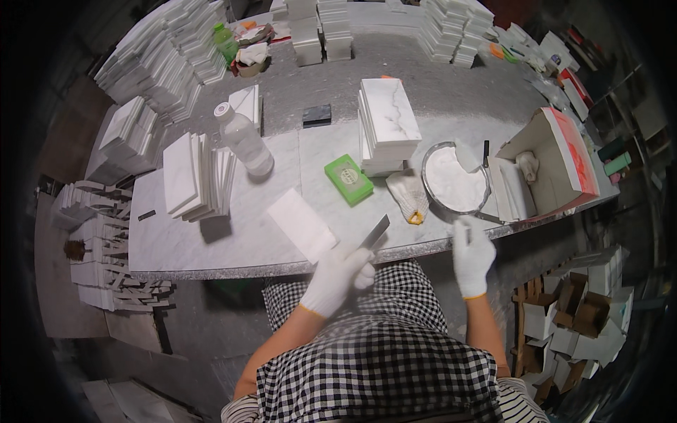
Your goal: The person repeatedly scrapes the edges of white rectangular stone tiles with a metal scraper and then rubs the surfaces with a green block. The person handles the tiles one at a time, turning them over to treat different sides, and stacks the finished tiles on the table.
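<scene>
My left hand [341, 275], in a white knit glove with a yellow cuff, grips a flat metal blade [376, 232] that points up and right. A white rectangular tile [301, 224] lies flat on the table just beyond this hand. My right hand [473, 259], gloved alike and blurred, is over the table's front edge, in front of a round metal-rimmed bowl [449, 180] of white powder or paste. Whether its fingers hold anything is unclear. A narrow dark blade [489, 217] lies near its fingertips. A crumpled white glove [408, 195] rests left of the bowl.
A green box [349, 180] sits before a stack of marble-look tiles [389, 116]. A clear bottle [246, 140] stands beside leaning tiles [185, 174]. An open carton [550, 164] occupies the right end. Taller tile stacks [158, 58] rise behind; small boxes [576, 317] are piled on the right.
</scene>
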Demonstrator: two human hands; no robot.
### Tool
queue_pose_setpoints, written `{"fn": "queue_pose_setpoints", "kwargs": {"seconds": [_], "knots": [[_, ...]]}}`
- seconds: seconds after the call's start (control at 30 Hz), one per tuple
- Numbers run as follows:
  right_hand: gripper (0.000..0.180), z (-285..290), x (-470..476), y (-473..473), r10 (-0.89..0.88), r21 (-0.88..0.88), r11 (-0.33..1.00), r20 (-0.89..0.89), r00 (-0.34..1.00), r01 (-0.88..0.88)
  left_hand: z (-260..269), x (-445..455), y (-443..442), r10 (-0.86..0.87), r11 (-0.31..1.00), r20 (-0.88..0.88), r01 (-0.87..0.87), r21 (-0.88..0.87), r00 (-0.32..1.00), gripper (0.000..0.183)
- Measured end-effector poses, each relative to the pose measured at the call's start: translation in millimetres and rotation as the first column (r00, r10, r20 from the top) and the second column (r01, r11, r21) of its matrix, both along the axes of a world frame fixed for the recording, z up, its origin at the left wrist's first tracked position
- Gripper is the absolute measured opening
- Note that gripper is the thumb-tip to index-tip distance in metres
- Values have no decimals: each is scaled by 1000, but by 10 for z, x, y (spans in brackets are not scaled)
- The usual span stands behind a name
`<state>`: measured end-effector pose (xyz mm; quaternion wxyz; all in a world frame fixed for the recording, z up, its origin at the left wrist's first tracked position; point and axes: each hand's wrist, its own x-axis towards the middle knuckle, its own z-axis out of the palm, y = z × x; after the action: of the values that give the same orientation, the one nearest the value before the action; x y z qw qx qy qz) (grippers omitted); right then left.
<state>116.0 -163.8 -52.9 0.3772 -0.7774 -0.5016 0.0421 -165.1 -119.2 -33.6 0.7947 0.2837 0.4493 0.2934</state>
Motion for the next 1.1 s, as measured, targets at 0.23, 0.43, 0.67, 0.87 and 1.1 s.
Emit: {"fn": "queue_pose_setpoints", "kwargs": {"seconds": [0.23,0.43,0.67,0.87,1.1], "knots": [[49,113,-676,575,283,-158,957,350,893,-242,40,-58,0,61,998,6,-61,34,998,21],[34,-30,-639,815,322,-116,947,314,893,-300,-30,-185,-14,123,992,39,-125,37,992,22],[29,764,-1002,687,459,121,883,-26,888,-453,-158,-292,-45,241,968,81,-245,55,967,23],[31,879,-1388,1329,553,242,796,83,829,-555,-144,-336,-48,290,956,212,-291,-30,933,23],[32,443,-1374,930,525,15,844,-233,819,-536,-96,-259,-17,260,966,202,-257,-40,944,24]]}}
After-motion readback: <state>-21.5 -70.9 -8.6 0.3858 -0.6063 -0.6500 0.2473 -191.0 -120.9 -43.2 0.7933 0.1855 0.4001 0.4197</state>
